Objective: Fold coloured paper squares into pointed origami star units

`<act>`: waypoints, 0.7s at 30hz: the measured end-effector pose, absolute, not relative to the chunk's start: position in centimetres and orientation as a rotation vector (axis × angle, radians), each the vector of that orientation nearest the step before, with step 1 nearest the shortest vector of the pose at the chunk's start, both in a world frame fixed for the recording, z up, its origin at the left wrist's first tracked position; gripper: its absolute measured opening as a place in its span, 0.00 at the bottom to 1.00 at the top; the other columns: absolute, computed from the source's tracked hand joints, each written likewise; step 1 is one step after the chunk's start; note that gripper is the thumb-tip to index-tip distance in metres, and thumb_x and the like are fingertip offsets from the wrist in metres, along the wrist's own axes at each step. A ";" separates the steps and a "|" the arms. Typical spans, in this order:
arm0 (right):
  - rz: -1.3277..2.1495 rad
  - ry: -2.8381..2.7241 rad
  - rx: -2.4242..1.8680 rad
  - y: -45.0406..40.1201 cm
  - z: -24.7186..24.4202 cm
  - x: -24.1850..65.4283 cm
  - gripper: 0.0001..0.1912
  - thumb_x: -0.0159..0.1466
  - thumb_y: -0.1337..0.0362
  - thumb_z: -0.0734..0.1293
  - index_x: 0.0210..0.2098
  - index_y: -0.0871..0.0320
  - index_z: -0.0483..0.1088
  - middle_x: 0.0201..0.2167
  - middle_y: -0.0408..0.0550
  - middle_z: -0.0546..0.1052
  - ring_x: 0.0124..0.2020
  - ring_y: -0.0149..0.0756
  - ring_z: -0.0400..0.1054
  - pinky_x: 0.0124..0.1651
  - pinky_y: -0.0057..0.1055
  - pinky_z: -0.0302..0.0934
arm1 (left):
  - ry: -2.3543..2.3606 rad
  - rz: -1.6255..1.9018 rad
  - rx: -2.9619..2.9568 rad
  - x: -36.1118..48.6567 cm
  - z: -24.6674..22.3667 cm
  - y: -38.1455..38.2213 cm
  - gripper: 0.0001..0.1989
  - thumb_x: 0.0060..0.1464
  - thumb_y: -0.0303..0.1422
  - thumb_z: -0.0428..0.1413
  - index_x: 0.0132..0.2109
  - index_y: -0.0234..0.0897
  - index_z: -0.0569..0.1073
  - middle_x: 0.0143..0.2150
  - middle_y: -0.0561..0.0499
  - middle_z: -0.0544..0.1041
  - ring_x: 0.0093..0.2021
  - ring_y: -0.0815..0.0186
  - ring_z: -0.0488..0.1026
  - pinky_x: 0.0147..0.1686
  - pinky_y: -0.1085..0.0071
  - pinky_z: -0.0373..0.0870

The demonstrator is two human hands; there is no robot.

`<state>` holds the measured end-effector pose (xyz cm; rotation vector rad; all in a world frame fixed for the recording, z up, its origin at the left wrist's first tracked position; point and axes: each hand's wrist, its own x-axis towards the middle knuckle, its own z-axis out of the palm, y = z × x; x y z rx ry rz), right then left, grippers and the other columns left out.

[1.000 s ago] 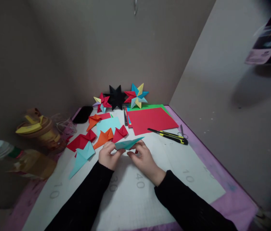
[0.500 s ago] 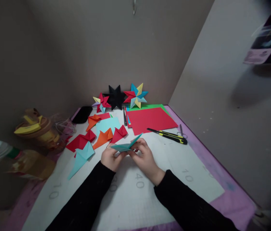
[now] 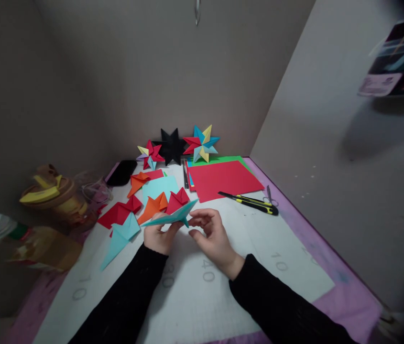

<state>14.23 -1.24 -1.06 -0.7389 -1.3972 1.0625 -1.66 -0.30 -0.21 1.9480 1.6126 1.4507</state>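
A folded light-blue paper piece (image 3: 173,217) is held above the white mat by my left hand (image 3: 159,237), whose fingers and thumb pinch it from below. Just right of the paper, my right hand (image 3: 214,236) has its fingers curved and the thumb apart, with nothing between them. Folded pieces lie behind and left of my hands: a light-blue one (image 3: 121,239), a red one (image 3: 119,212), an orange one (image 3: 154,206), a smaller red one (image 3: 178,200) and another orange one (image 3: 138,182).
Red sheets (image 3: 225,179) lie at the back, with a yellow-black cutter (image 3: 252,201) and scissors (image 3: 269,195) to their right. Paper stars (image 3: 172,146) lean on the wall. A phone (image 3: 122,172), a jar (image 3: 47,243) and a brown pot (image 3: 53,193) stand or lie left.
The light-blue piece has shifted left and turned in my left hand, a small point now hanging below it. My right hand has let go of it and its fingers have spread.
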 end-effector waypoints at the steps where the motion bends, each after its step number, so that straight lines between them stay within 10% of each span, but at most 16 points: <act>1: 1.084 -1.389 -0.736 -1.2 -1.0 14.3 0.18 0.56 0.73 0.64 0.44 0.51 0.59 0.42 0.46 0.70 0.40 0.33 0.68 0.44 0.35 0.63 | 1.623 1.456 1.929 -1.7 -0.2 -0.3 0.04 0.44 0.34 0.60 0.27 0.40 0.76 0.25 0.51 0.74 0.27 0.63 0.69 0.28 0.68 0.63; 12: 0.880 -1.665 -0.793 -0.7 -0.6 14.6 0.12 0.54 0.74 0.65 0.36 0.55 0.70 0.33 0.44 0.69 0.35 0.33 0.64 0.40 0.32 0.61 | 1.598 1.467 1.899 -1.4 -0.6 -0.2 0.06 0.42 0.33 0.60 0.22 0.37 0.75 0.18 0.54 0.72 0.21 0.68 0.65 0.22 0.71 0.62; 21: 0.884 -1.672 -0.732 -0.9 -0.5 14.9 0.13 0.57 0.73 0.63 0.39 0.52 0.71 0.34 0.45 0.66 0.37 0.34 0.64 0.41 0.33 0.61 | 1.302 1.480 1.686 -0.5 -0.1 -0.2 0.04 0.40 0.31 0.61 0.28 0.36 0.78 0.29 0.46 0.78 0.32 0.58 0.73 0.36 0.62 0.70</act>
